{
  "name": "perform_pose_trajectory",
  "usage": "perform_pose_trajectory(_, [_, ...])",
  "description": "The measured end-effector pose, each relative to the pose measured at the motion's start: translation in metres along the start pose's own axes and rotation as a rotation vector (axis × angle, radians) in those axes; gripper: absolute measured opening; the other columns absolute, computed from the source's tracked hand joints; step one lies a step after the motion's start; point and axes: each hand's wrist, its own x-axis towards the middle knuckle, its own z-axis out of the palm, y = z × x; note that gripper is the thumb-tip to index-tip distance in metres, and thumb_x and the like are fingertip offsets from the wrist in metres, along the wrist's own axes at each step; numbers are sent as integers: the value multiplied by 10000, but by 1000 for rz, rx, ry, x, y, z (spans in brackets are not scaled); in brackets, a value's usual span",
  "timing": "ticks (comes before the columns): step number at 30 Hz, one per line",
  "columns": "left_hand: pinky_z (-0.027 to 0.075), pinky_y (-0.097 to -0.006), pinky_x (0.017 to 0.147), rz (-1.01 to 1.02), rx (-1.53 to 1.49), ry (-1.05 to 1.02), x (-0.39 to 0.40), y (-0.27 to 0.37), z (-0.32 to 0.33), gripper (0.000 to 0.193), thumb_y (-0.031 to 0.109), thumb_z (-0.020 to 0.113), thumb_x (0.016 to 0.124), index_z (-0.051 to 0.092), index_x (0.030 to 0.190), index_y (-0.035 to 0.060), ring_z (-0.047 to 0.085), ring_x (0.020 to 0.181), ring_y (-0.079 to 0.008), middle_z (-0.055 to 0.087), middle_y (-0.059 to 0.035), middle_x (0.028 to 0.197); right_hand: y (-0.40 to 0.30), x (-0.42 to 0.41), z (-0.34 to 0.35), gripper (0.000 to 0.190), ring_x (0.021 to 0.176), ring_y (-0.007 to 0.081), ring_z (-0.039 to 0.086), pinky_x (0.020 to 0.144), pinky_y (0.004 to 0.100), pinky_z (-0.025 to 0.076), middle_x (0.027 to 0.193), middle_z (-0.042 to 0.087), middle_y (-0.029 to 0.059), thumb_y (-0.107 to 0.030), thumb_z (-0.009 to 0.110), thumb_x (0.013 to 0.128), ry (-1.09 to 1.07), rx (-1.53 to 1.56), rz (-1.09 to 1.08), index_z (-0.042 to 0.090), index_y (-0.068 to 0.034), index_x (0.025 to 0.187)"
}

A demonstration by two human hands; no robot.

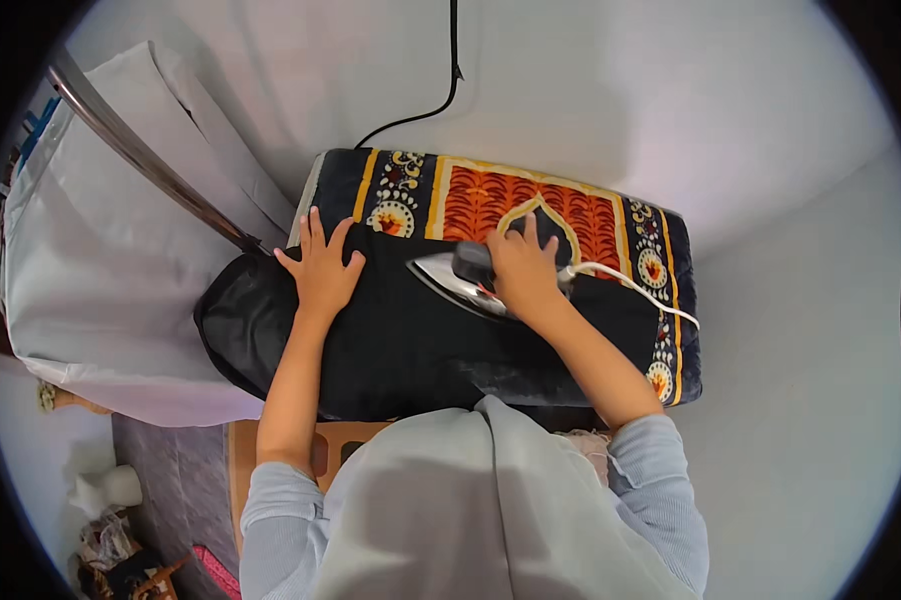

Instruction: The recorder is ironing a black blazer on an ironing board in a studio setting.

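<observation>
A black cloth garment point(398, 337) lies spread across a patterned plush mat point(608, 210) of orange, yellow and dark blue. My right hand point(525, 270) is wrapped around the handle of an electric iron point(450, 277), whose shiny metal body rests on the black cloth with its tip towards the left. From the iron's rear a white cord point(638, 289) runs right, over the mat's edge. My left hand point(323, 270) is laid on the cloth near its upper left edge, fingers spread. The iron's soleplate is hidden against the cloth.
Left of the mat stands a rack under a pale grey cover point(120, 262), with a curved metal tube point(142, 161) in front. Walls point(795, 300) rise behind and to the right. A black cable point(450, 82) hangs behind the mat. Mixed items, including a white object point(109, 487), lie at lower left.
</observation>
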Motion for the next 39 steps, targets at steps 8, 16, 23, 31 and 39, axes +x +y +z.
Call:
perform_pose_trajectory(8, [51,-737,987,-24,-3,6,29,-8,-4,339,395,595,835,659,996,103,153,1421,-300,268,-165,1496,-19,-25,8,194,1244,457,431,886,700,367,936,614,215,-74,630,734,94,-42,30,564,-25,909])
perform_pose_trajectory(16, [72,-749,961,-55,23,84,15,-24,10,284,327,494,887,589,977,74,207,1403,-319,306,-168,1479,-72,44,11,288,1246,489,404,910,695,350,990,605,255,-8,608,731,27,79,31,514,1,1003])
perform_pose_trajectory(23, [82,-738,982,-77,36,64,17,-30,16,276,327,427,942,585,978,103,197,1405,-317,294,-158,1486,-76,47,-1,229,1263,531,355,942,726,290,994,610,295,-7,581,783,-112,216,-2,515,25,1000])
perform_pose_trajectory(31, [59,-723,990,-75,5,99,15,-33,24,379,317,366,970,470,1291,145,195,1411,-289,267,-128,1502,-62,15,0,427,1291,502,331,950,749,240,1067,573,241,8,675,671,-42,66,-43,497,24,1059])
perform_pose_trajectory(39, [62,-725,983,-118,-3,159,14,-26,29,503,310,363,972,308,1442,141,183,1416,-295,248,-114,1515,-84,56,27,163,1290,455,372,979,686,282,1212,558,249,-73,597,769,279,-10,-82,633,-20,918])
